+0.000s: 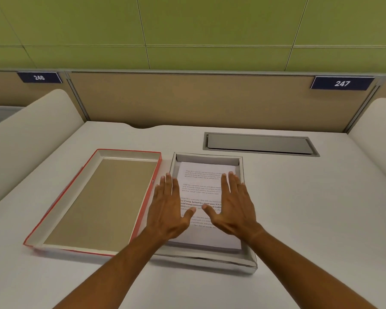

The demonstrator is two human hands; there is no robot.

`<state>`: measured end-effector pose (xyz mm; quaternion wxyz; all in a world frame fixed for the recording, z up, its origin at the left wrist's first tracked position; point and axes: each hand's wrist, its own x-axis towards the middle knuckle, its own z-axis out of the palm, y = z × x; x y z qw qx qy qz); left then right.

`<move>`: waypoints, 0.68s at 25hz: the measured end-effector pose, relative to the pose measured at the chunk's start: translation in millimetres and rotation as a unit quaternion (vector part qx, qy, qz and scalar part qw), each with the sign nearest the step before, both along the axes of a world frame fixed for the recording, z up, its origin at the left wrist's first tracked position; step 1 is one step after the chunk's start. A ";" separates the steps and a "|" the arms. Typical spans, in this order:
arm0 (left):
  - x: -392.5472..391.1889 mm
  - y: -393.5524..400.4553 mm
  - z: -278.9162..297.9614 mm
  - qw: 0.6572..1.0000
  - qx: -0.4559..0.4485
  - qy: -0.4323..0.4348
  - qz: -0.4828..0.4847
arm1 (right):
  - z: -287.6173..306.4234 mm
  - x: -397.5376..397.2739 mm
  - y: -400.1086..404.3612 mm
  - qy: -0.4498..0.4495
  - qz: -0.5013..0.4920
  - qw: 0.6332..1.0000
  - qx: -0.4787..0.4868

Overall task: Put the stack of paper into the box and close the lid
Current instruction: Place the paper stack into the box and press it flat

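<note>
A stack of printed white paper [202, 186] lies flat inside the shallow white box [210, 262] at the middle of the desk. My left hand [168, 206] is spread flat over the stack's left side and the box's left wall, holding nothing. My right hand [234, 202] is spread flat over the stack's right side, fingers apart. The lid [94, 201], red outside and brown inside, lies upside down on the desk just left of the box, touching or nearly touching it.
A grey metal cable flap [260, 143] is set into the white desk [321, 208] behind the box on the right. A tan partition [187, 99] with number plates 246 and 247 closes the back. White side dividers stand at left and right.
</note>
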<state>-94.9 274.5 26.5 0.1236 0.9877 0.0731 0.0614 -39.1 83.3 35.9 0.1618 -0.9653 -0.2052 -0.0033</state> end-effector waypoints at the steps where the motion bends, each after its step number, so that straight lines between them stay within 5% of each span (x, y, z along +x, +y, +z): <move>1: -0.6 2.2 2.2 1.000 0.016 -0.006 0.000 | 3.0 0.7 1.1 -0.011 0.011 1.000 -0.010; 7: -13.0 12.3 14.8 0.995 0.091 -0.001 0.045 | 13.2 0.3 15.1 -0.050 0.056 0.997 -0.022; 17: -0.3 17.9 18.6 0.999 0.037 0.017 0.027 | 13.1 37.0 25.0 -0.024 0.045 0.998 -0.028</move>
